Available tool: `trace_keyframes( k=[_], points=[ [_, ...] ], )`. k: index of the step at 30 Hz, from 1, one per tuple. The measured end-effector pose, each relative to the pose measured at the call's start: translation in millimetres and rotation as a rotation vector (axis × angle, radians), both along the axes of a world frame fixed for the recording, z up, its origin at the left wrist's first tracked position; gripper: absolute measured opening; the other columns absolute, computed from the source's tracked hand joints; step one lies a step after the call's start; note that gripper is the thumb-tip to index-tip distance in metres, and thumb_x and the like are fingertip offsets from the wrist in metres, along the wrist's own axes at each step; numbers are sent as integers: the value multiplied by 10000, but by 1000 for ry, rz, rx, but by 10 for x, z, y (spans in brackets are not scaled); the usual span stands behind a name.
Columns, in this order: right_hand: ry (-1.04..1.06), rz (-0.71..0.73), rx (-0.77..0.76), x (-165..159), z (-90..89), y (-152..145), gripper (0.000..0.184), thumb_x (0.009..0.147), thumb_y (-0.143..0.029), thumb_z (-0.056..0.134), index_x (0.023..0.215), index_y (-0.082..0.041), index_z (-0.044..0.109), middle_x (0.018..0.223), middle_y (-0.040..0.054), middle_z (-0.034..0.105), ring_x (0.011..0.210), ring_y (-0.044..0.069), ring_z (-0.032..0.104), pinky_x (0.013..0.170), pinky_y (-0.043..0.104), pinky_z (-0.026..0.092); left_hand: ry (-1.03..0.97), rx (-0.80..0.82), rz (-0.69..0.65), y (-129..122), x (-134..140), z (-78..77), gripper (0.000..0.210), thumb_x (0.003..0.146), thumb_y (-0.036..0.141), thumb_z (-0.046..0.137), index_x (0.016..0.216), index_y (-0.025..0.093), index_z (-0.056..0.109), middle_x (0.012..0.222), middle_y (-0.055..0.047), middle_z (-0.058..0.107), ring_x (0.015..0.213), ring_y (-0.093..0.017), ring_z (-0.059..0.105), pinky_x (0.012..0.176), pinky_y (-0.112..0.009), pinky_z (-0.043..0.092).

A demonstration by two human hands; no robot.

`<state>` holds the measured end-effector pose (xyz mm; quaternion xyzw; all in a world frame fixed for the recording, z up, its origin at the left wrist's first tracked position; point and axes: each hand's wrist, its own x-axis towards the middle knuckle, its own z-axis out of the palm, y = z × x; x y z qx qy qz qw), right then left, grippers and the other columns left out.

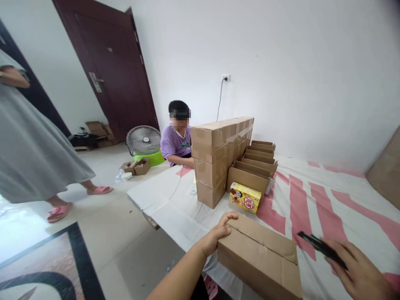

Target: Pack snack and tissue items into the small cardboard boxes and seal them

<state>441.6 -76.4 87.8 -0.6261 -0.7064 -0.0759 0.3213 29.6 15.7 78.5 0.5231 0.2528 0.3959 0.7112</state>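
A: You have 1 brown box point(258, 250) low in the middle of the frame. Your left hand point(215, 237) is pinching its left end at the corner. What could go wrong for you?

B: Look at your right hand point(356, 266), at the lower right. Its fingers are wrapped around a dark tool point(321, 248) that looks like a cutter. I can't tell if a blade sticks out. If it does, and you slip, it could cut you.

A: But your 2 hands are well apart.

B: Yes, and that is safer. If the tool got to the left end, your fingers could be in its way.

A: Could the box slide away from you?

B: It might. It lies close to where the striped cloth point(312, 196) drops down, and you hold just 1 end. A hard push could turn it or make the cloth slip.

A: What else is near you?

B: A yellow box point(245, 198) just past yours, then open boxes point(250, 179) beside a stack point(204, 171) 3 boxes high. A big shove could bump them. If the stack fell, it might hit the person point(175, 146) sitting behind it.
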Motion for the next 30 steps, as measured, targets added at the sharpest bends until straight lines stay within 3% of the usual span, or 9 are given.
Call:
trace_keyframes(
  k=[3, 5, 8, 11, 20, 25, 30],
  points=[
    [-279, 247, 167, -663, 541, 250, 425, 902, -282, 475, 1307, -393, 544, 1111, 41, 692, 977, 285, 641, 848, 458, 495, -35, -18, 1, -4, 11, -13, 588, 660, 358, 652, 1225, 269, 520, 1432, -52, 444, 1153, -320, 517, 896, -359, 386],
    [-418, 351, 234, -1105, 777, 373, 479, 903, -124, 387, 1299, -331, 559, 1112, 36, 686, 973, 260, 612, 844, 437, 443, -46, -23, 0, 2, 20, -22, 576, 672, 348, 654, 1227, 265, 522, 1403, -54, 476, 1148, -316, 527, 907, -359, 387],
    [-522, 466, 282, -1642, 952, 506, 440, 871, -59, 433, 1220, -255, 616, 1075, 65, 685, 952, 254, 581, 897, 441, 374, -72, -9, -10, 8, 36, -24, 569, 679, 346, 661, 1224, 258, 526, 1329, -57, 542, 1136, -309, 545, 946, -384, 381],
    [-614, 500, 281, -1947, 982, 607, 387, 846, -64, 518, 1175, -228, 638, 1054, 88, 696, 963, 264, 575, 942, 463, 326, -87, -5, -15, -4, 43, -3, 573, 695, 332, 645, 1249, 259, 516, 1214, -52, 623, 1089, -286, 573, 976, -403, 368],
    [-770, 550, 300, -1956, 1054, 658, 312, 896, -108, 485, 1143, -226, 634, 1006, 67, 704, 962, 251, 563, 992, 488, 296, -56, 1, -3, -3, 35, 9, 549, 692, 335, 627, 1226, 253, 530, 1180, -32, 647, 1081, -298, 593, 981, -408, 394],
    [-791, 605, 240, -1790, 1135, 509, 276, 896, -100, 500, 1088, -223, 655, 985, 74, 697, 1002, 258, 571, 1061, 512, 266, -36, 12, 0, -1, 23, -12, 523, 719, 342, 620, 1231, 268, 539, 1318, -26, 572, 1110, -294, 578, 947, -381, 420],
    [-821, 590, 282, -1606, 1187, 354, 278, 895, -79, 454, 1008, -227, 659, 964, 66, 696, 942, 239, 582, 1053, 490, 289, 8, 1, 20, -7, 16, 8, 531, 716, 364, 618, 1234, 276, 538, 1409, -18, 492, 1138, -317, 550, 921, -374, 431]
  ],
)
